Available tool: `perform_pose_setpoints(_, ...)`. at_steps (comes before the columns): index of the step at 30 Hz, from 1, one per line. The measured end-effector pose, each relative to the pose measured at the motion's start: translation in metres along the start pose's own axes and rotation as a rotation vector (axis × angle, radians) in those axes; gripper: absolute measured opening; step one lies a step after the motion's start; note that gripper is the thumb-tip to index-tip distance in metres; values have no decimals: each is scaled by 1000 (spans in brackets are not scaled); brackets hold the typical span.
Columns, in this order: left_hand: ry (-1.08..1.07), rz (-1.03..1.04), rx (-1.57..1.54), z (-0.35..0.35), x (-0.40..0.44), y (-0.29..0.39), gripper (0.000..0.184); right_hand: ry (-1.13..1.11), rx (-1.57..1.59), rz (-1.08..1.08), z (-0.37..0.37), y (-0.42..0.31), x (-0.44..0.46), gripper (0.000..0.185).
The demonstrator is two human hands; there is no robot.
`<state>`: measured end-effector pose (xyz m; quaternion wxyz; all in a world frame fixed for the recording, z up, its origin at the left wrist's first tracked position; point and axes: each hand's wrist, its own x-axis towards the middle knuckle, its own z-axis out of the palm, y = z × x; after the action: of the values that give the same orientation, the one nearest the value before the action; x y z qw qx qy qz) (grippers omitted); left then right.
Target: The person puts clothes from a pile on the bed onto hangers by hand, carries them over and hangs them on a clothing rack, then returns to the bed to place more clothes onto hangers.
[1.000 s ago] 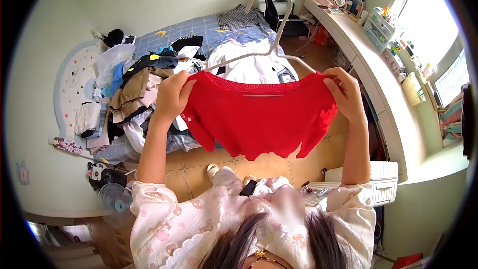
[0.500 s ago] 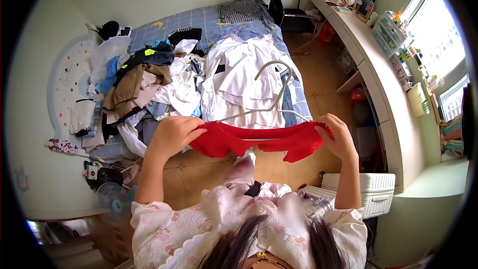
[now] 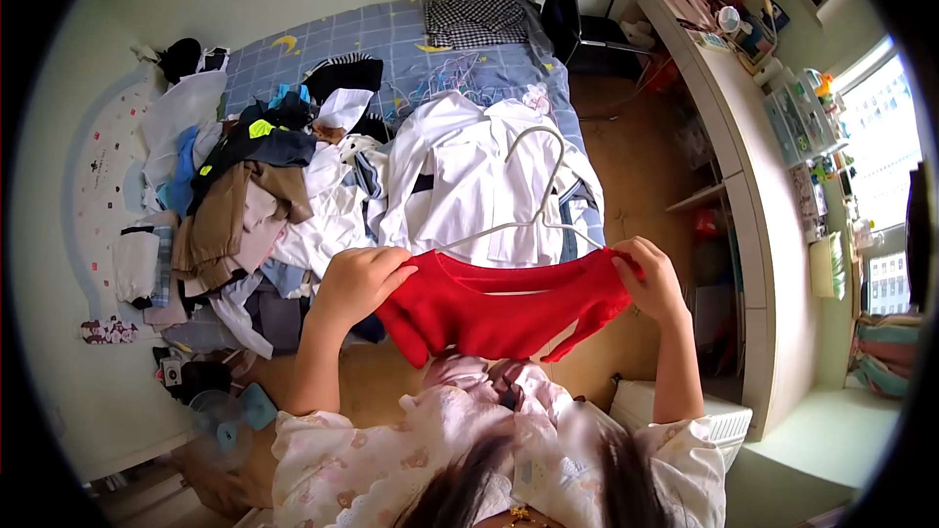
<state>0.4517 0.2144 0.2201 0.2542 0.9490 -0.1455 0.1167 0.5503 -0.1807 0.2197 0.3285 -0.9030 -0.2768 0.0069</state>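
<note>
A red long-sleeved top [image 3: 489, 308] hangs in front of me on a white clothes hanger [image 3: 536, 220], its hook pointing away toward the bed. My left hand [image 3: 364, 284] pinches the top at its left shoulder. At the other shoulder, my right hand [image 3: 648, 274] grips the fabric between thumb and fingers. The hanger's lower bar shows through the neckline, and its arm ends are hidden inside the top. Just beyond the hanger, a white shirt [image 3: 460, 161] lies spread on the bed.
The bed [image 3: 323, 39] carries a heap of mixed clothes [image 3: 254, 196] on the left and a checked garment [image 3: 476, 15] at the far end. A black chair [image 3: 582, 24] stands behind it. A long desk [image 3: 719, 108] runs along the right, with a white suitcase [image 3: 729, 425] below. A fan [image 3: 220, 430] is at lower left.
The red top hangs lower and fuller, with its body and sleeves more visible. Both hands have dropped slightly, keeping their hold at the shoulders. The view has shifted a little.
</note>
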Motion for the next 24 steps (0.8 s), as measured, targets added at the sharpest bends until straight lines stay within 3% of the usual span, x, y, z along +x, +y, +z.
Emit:
perform_pose_setpoints(12, -2, -258, -1, 74, 158, -112, 14, 8, 136, 130, 70, 145, 194, 13)
perform_pose_setpoints(19, 136, -417, 41, 161, 237, -215, 19, 32, 179, 182, 154, 242, 300, 16)
perform_pose_setpoints(22, 173, -440, 211, 217, 266, -272, 17, 100, 123, 205, 206, 281, 344, 15)
perform_pose_setpoints(24, 132, -585, 337, 254, 283, -303, 20, 77, -23, 216, 248, 315, 370, 13)
